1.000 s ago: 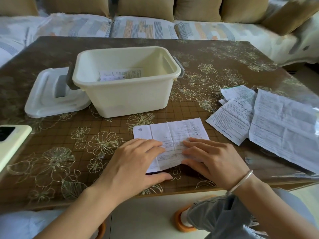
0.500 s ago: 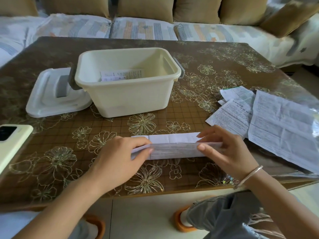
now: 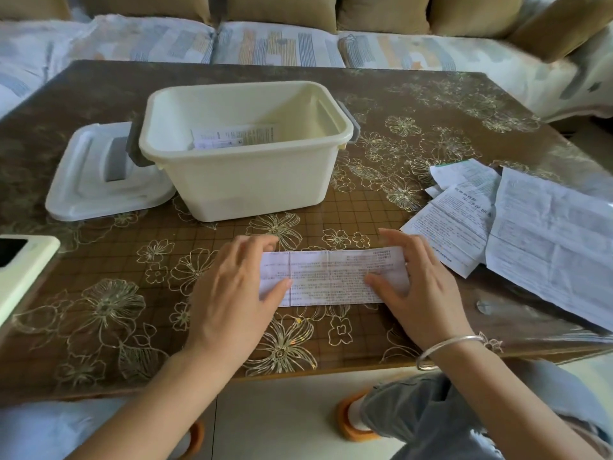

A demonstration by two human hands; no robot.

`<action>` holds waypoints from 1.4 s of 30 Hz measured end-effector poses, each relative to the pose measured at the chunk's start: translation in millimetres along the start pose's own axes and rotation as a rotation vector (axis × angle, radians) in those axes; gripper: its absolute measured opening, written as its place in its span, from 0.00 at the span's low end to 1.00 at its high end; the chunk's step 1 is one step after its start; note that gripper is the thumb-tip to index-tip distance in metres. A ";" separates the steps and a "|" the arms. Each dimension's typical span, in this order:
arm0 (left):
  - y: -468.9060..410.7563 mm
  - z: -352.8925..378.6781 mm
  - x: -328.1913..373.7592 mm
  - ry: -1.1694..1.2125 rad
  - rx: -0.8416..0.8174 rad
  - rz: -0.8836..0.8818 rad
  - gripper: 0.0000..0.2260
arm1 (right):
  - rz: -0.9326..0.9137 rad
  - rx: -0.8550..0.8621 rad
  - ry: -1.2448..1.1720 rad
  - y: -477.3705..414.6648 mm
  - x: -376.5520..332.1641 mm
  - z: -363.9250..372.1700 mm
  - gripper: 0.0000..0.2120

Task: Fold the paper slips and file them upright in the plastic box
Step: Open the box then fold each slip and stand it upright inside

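Note:
A printed paper slip (image 3: 331,277), folded into a long narrow strip, lies flat near the table's front edge. My left hand (image 3: 232,293) presses its left end with straight fingers, the thumb lying on the paper. My right hand (image 3: 418,287) presses its right end the same way. Behind the strip stands the cream plastic box (image 3: 245,154), open, with a folded slip (image 3: 232,136) leaning inside against its far wall. More unfolded slips (image 3: 517,227) lie in a loose pile at the right.
The box's white lid (image 3: 99,180) lies to the left of the box. A pale green phone (image 3: 20,273) rests at the left table edge. A sofa with cushions (image 3: 278,44) runs behind the brown flower-patterned table (image 3: 99,310).
The slip was folded over lengthwise from a wider sheet into a narrow strip. Both hands moved apart from its middle to its ends and now press it flat.

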State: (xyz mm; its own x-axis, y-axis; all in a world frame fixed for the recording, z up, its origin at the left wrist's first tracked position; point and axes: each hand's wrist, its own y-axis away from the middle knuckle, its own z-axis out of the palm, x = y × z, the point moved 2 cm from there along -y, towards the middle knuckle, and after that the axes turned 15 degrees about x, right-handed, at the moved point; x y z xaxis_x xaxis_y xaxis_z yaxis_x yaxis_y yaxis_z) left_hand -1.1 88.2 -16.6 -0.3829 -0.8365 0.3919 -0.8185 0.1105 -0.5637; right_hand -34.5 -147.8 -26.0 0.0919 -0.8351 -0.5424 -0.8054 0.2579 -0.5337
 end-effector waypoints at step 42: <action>8.8 -28.2 -16.3 0.144 -0.363 0.358 0.21 | -0.537 -0.321 -0.105 17.6 -29.6 2.4 0.14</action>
State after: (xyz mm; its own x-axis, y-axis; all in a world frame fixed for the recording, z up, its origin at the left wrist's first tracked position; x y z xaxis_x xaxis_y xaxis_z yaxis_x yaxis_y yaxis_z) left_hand -14.1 117.9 -7.4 -0.6994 -0.6334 0.3311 -0.7118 0.5755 -0.4028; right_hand -50.0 -117.3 -20.9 0.5757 -0.7512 -0.3230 -0.7653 -0.3559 -0.5363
